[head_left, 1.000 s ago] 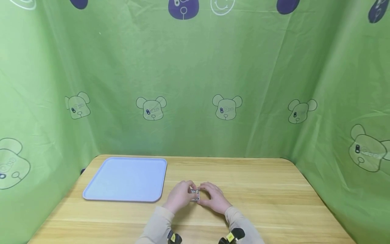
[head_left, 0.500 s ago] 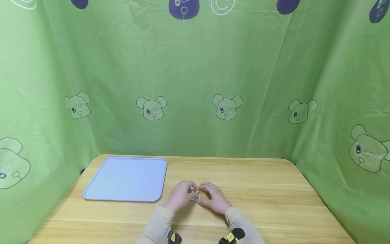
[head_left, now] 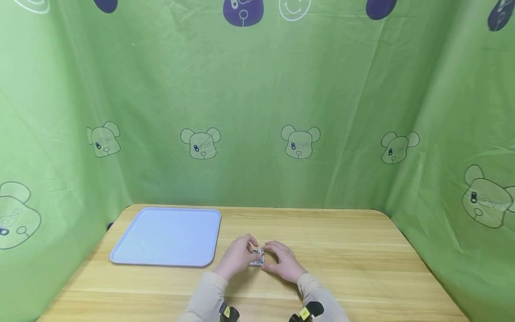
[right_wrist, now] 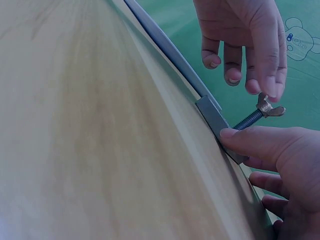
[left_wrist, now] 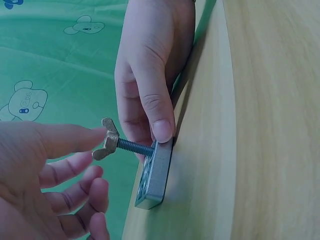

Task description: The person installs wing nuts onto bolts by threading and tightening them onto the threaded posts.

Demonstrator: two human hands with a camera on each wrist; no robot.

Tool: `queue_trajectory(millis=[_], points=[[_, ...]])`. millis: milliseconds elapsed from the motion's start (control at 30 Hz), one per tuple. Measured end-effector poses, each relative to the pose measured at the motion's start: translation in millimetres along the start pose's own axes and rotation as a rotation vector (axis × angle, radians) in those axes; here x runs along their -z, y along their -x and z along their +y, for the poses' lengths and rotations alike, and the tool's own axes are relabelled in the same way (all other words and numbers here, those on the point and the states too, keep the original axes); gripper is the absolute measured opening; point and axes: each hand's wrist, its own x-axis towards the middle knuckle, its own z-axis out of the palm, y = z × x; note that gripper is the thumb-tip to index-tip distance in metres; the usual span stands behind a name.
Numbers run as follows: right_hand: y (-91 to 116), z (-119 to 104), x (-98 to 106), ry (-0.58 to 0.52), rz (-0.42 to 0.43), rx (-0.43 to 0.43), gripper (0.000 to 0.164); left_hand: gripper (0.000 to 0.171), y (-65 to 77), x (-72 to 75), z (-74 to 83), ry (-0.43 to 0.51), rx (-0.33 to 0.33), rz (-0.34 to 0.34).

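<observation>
A small grey metal block (left_wrist: 153, 177) with a patterned face stands on edge on the wooden table. From it sticks out a threaded bolt (left_wrist: 135, 146) with a brass-coloured wing nut (left_wrist: 109, 139) on its outer end. My right hand (head_left: 283, 261) holds the block at its right end, thumb on the near side and fingers behind. At the wing nut is my left hand (head_left: 236, 256), its thumb tip right at one wing. The left index finger is spread away from the thumb, and the other fingers are loosely bent. The right wrist view shows the wing nut (right_wrist: 267, 107) close below the left fingertips.
A pale blue tray (head_left: 169, 237) lies on the left of the wooden table (head_left: 342, 250). Green curtains (head_left: 249, 98) printed with bear heads hang behind and at both sides. Black wrist devices (head_left: 307, 311) with yellow labels sit on both forearms.
My left index finger has lifted away from the thumb and the wing nut, and the left hand has shifted slightly left. The wing nut has turned a little. The right hand stays in place.
</observation>
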Motion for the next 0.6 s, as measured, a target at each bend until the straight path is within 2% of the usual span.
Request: queue_trajectory(millis=[133, 300, 467, 600], points=[[0.4, 0.2, -0.3, 0.006, -0.005, 0.004, 0.055, 0.024, -0.8, -1.3, -2.8, 0.054, -0.004, 0.036], [1.1, -0.7, -0.8, 0.020, -0.003, 0.015, 0.054, 0.021, -1.1, -5.6, -7.1, 0.096, 0.007, 0.116], [1.3, -1.9, 0.3, 0.013, -0.003, 0.007, 0.057, 0.029, 1.5, -11.4, -10.7, 0.172, 0.050, 0.159], [0.7, -1.2, 1.0, 0.014, -0.009, -0.005, 0.057, 0.036, 3.3, -14.7, -14.1, 0.191, 0.066, 0.171]])
